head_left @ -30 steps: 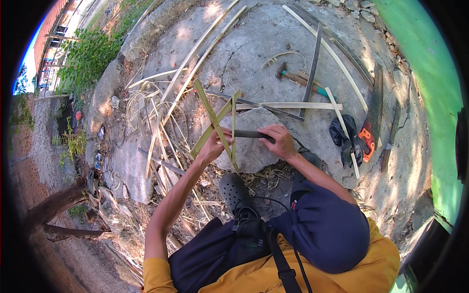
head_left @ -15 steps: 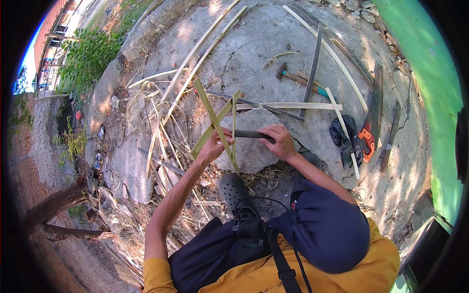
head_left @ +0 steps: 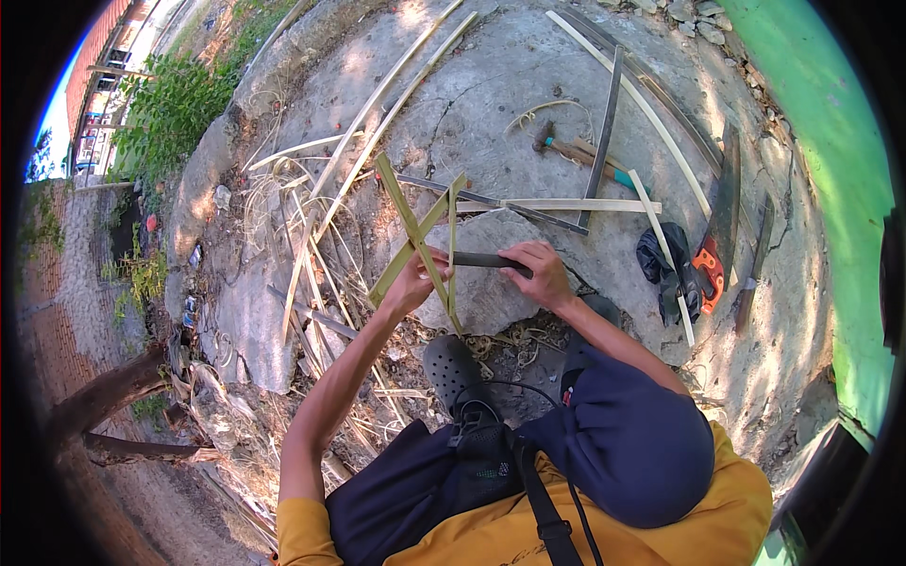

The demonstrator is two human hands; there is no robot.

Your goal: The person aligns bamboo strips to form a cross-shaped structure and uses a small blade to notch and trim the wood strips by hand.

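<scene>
No text is legible. Unreadable markings at six o'clock: dark script [head_left: 525,557] on yellow shirt [head_left: 651,542]; small green-white print [head_left: 491,470] on dark fabric [head_left: 477,439].

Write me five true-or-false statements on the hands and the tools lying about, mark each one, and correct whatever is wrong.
1. The right hand grips one end of a dark bar. True.
2. The left hand is empty. False: it holds the crossed green strips.
3. The saw has an orange handle. True.
4. The hammer lies to the left of the crossed green strips. False: it lies to their right.
5. A black bag lies beside the saw's handle. True.
</scene>
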